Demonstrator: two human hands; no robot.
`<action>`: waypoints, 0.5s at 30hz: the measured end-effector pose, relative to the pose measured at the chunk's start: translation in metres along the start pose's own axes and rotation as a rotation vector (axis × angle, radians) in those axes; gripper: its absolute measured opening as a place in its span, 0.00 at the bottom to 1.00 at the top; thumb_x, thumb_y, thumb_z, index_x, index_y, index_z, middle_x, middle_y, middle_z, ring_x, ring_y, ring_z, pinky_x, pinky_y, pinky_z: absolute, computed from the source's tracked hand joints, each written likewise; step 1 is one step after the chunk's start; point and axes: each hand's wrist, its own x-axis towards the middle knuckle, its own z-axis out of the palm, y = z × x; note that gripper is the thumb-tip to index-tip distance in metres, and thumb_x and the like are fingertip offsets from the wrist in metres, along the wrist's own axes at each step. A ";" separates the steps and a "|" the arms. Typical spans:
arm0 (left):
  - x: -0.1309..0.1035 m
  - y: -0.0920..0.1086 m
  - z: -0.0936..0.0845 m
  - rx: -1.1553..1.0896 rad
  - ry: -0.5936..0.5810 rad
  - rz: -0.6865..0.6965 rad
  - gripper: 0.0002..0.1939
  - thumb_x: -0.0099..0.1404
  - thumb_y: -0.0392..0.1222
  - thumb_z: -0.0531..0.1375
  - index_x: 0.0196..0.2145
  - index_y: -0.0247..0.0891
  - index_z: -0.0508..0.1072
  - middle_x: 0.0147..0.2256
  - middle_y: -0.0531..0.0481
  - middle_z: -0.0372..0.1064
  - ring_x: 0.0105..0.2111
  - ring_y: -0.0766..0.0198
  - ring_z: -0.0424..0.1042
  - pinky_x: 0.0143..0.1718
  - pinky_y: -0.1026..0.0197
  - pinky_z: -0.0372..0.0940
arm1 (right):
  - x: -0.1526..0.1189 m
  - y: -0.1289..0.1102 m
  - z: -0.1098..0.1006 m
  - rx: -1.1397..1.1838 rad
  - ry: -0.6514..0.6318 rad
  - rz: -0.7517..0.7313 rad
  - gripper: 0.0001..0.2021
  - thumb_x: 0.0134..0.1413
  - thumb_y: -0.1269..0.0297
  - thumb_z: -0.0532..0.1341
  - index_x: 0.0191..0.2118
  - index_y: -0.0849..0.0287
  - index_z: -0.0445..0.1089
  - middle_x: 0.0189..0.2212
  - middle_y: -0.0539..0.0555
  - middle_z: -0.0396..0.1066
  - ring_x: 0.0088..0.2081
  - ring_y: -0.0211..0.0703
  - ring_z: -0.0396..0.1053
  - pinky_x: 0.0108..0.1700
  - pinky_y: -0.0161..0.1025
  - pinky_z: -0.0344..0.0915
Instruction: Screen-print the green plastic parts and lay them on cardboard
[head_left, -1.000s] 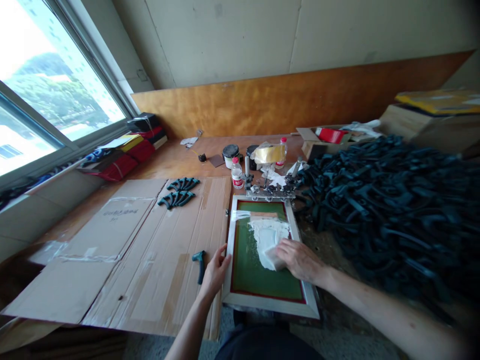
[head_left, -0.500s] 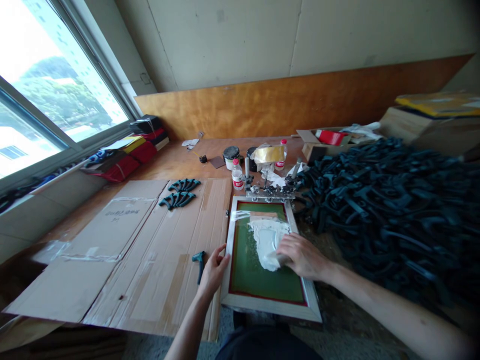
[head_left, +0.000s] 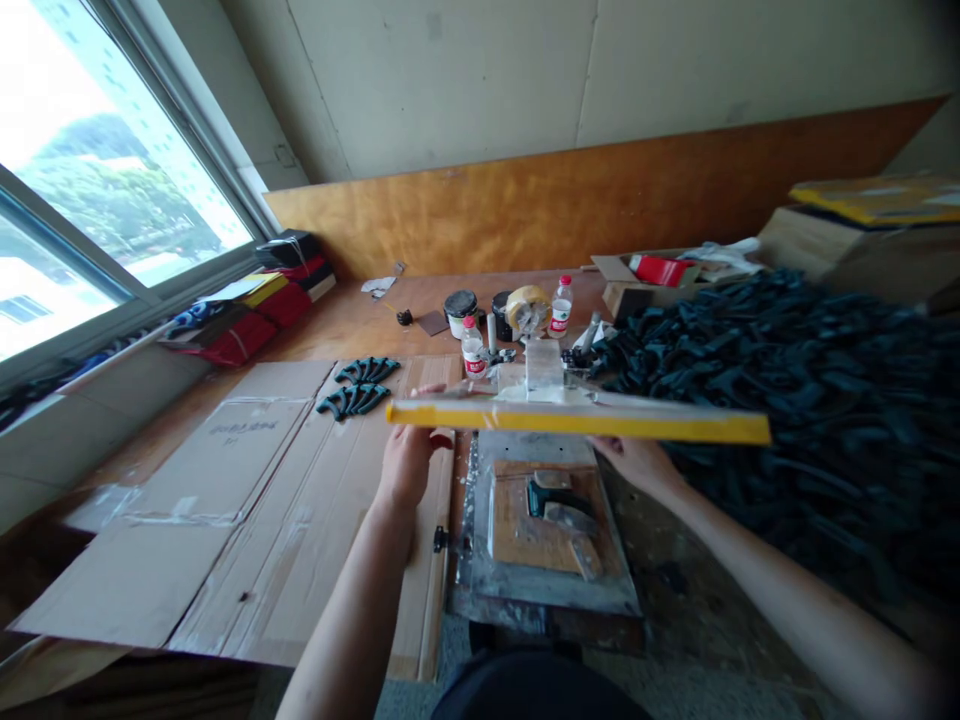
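Observation:
A screen-printing frame (head_left: 577,420) is tilted up, its yellow-taped front edge level across my view. My left hand (head_left: 409,465) is closed around its left end, thumb below and fingers above. Just under the front edge is my right hand (head_left: 641,465), its fingers partly hidden behind the frame, so its grip does not show. A pale block (head_left: 544,368) stands behind the edge, on the screen side. Below, a dark green curved handle (head_left: 555,498) lies on a wooden board (head_left: 517,535) fixed to a grey metal base plate (head_left: 476,580).
Several matching handles (head_left: 358,388) lie in rows on flattened cardboard (head_left: 277,500) to the left. A large heap of dark handles (head_left: 787,420) covers the right side. Bottles (head_left: 473,350), a tape roll (head_left: 527,310) and lidded tubs (head_left: 460,312) stand behind the frame.
The frame was lying flat and has swung up, uncovering the base plate and handle. My right hand has left the white ink area; my left hand has moved up with the frame.

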 end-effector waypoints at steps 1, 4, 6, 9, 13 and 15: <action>0.008 0.007 0.007 -0.015 -0.019 0.011 0.23 0.62 0.60 0.55 0.43 0.38 0.70 0.38 0.47 0.72 0.35 0.63 0.72 0.28 0.66 0.65 | -0.014 -0.002 0.015 -0.003 -0.063 -0.063 0.14 0.58 0.51 0.56 0.32 0.57 0.70 0.32 0.55 0.72 0.36 0.47 0.69 0.39 0.39 0.64; 0.014 0.009 0.024 -0.070 0.037 0.037 0.25 0.63 0.62 0.53 0.48 0.40 0.66 0.38 0.47 0.72 0.35 0.64 0.72 0.28 0.66 0.65 | -0.045 -0.018 0.051 -0.062 -0.176 -0.170 0.10 0.56 0.57 0.61 0.31 0.59 0.68 0.35 0.57 0.70 0.40 0.49 0.68 0.41 0.40 0.63; -0.005 -0.011 0.031 -0.077 0.096 -0.045 0.27 0.61 0.62 0.55 0.48 0.39 0.67 0.36 0.47 0.73 0.32 0.64 0.72 0.26 0.66 0.64 | -0.056 -0.035 0.060 -0.073 -0.203 -0.091 0.07 0.58 0.62 0.59 0.32 0.59 0.66 0.32 0.57 0.70 0.37 0.48 0.69 0.38 0.39 0.62; -0.061 -0.067 0.039 -0.007 -0.161 -0.603 0.31 0.55 0.65 0.59 0.41 0.32 0.71 0.32 0.40 0.75 0.26 0.59 0.73 0.21 0.64 0.62 | -0.071 -0.071 0.059 0.023 -0.106 0.047 0.08 0.63 0.63 0.54 0.33 0.59 0.63 0.29 0.55 0.69 0.33 0.47 0.68 0.35 0.39 0.62; -0.115 -0.131 0.033 -0.178 -0.125 -0.841 0.25 0.56 0.62 0.60 0.40 0.37 0.72 0.39 0.42 0.75 0.37 0.55 0.75 0.28 0.60 0.68 | -0.087 -0.102 0.053 0.202 -0.048 -0.292 0.04 0.61 0.65 0.56 0.37 0.58 0.65 0.36 0.55 0.70 0.42 0.47 0.67 0.45 0.41 0.62; -0.113 -0.145 0.009 -0.138 0.035 -0.843 0.20 0.59 0.58 0.58 0.35 0.36 0.71 0.35 0.44 0.75 0.32 0.59 0.75 0.27 0.61 0.67 | -0.081 -0.082 0.046 0.216 -0.124 -0.401 0.06 0.62 0.69 0.54 0.40 0.56 0.68 0.39 0.53 0.70 0.45 0.44 0.66 0.48 0.39 0.61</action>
